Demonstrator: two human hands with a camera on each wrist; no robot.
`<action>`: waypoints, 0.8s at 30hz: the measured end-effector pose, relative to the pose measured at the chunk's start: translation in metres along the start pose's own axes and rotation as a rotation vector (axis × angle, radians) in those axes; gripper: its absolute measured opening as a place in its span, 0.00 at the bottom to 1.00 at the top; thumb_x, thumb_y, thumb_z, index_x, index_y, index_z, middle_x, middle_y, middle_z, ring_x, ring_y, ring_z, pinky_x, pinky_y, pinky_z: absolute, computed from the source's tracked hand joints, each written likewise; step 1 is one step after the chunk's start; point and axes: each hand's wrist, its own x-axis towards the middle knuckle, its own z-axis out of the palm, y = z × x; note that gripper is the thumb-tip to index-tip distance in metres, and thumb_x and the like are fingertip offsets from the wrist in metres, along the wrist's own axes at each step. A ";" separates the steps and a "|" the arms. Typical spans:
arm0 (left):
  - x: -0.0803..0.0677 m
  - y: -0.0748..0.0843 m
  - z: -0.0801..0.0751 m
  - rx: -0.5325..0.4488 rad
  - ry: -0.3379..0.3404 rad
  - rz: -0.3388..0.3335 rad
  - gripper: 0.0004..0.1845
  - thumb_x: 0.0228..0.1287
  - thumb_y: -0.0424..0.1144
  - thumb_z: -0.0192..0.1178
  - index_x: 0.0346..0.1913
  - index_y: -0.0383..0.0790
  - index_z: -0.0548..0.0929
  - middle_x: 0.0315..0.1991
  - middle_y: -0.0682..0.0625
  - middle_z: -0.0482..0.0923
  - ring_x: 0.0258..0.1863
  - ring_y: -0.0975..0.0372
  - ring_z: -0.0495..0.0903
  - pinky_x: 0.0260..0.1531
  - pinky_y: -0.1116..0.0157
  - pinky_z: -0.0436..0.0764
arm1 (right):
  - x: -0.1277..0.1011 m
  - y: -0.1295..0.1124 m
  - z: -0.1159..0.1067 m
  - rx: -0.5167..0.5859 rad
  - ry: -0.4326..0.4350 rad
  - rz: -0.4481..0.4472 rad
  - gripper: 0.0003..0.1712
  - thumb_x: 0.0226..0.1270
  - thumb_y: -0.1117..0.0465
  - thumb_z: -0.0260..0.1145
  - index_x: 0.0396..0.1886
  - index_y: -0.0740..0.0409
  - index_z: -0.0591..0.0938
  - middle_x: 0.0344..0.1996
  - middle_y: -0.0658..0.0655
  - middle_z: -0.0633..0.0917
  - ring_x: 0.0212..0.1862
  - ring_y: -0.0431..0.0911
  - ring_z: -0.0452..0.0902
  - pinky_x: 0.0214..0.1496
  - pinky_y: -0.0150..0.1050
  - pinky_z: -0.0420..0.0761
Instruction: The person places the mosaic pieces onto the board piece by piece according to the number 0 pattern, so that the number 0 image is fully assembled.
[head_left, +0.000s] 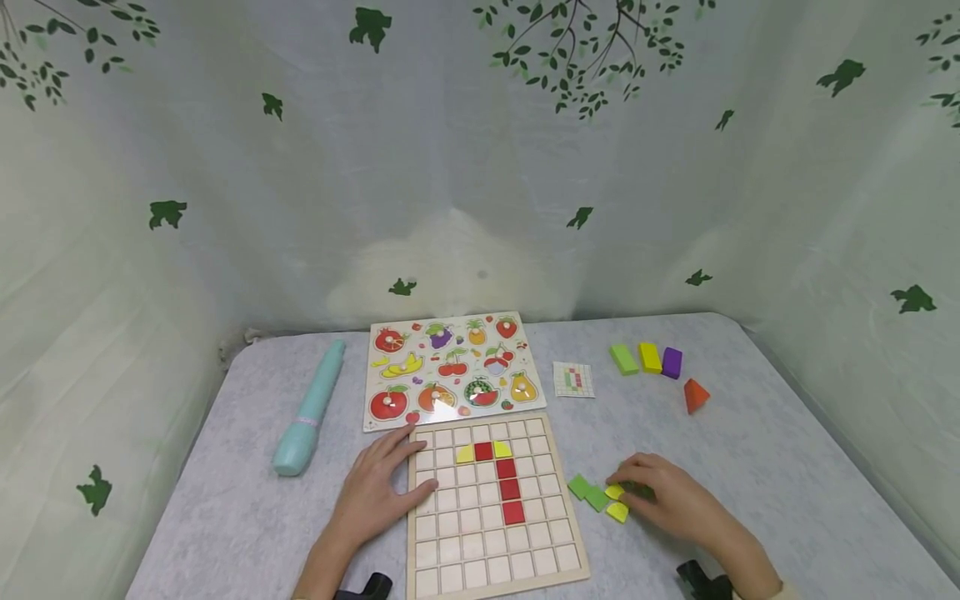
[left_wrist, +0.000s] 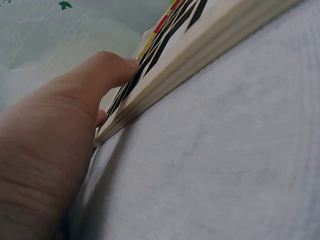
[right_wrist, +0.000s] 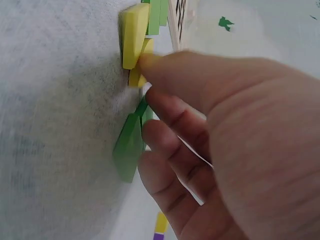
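A wooden grid board lies at the front middle, holding red tiles and two yellow tiles in its squares. My left hand rests along its left edge, thumb on the rim in the left wrist view and fingers spread at the upper corner. To the board's right, my right hand pinches a yellow tile between thumb and forefinger, low over the table. Another yellow tile and green tiles lie beside it. Under the curled fingers is a green piece.
Behind the grid board lies a fruit puzzle board, with a small pattern card to its right. Green, yellow and purple blocks and an orange triangular block sit at the back right. A teal bottle-shaped object lies left.
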 end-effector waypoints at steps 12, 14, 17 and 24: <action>0.000 0.000 0.001 -0.011 0.006 0.009 0.32 0.55 0.58 0.76 0.61 0.48 0.85 0.74 0.47 0.71 0.73 0.49 0.69 0.68 0.39 0.70 | 0.009 -0.013 0.004 -0.084 -0.009 0.122 0.14 0.63 0.58 0.77 0.49 0.45 0.89 0.44 0.38 0.86 0.47 0.36 0.80 0.50 0.39 0.86; 0.000 0.000 0.001 -0.009 0.007 0.008 0.32 0.55 0.58 0.76 0.61 0.48 0.85 0.74 0.47 0.71 0.73 0.49 0.69 0.68 0.39 0.70 | 0.010 -0.016 0.005 -0.103 -0.015 0.163 0.14 0.61 0.55 0.78 0.47 0.44 0.89 0.42 0.36 0.85 0.44 0.34 0.79 0.49 0.38 0.86; 0.000 -0.001 0.001 -0.003 0.007 0.006 0.32 0.54 0.59 0.76 0.61 0.49 0.85 0.74 0.48 0.71 0.73 0.49 0.69 0.69 0.39 0.70 | 0.012 -0.018 0.006 -0.129 -0.018 0.217 0.12 0.59 0.54 0.80 0.43 0.42 0.89 0.39 0.35 0.84 0.44 0.34 0.78 0.50 0.39 0.86; 0.000 -0.003 0.002 0.004 0.018 0.014 0.32 0.54 0.59 0.76 0.60 0.49 0.85 0.73 0.48 0.72 0.72 0.49 0.69 0.69 0.39 0.70 | 0.015 -0.023 0.001 -0.111 -0.016 0.118 0.12 0.63 0.55 0.77 0.46 0.40 0.90 0.42 0.37 0.84 0.46 0.37 0.79 0.50 0.40 0.86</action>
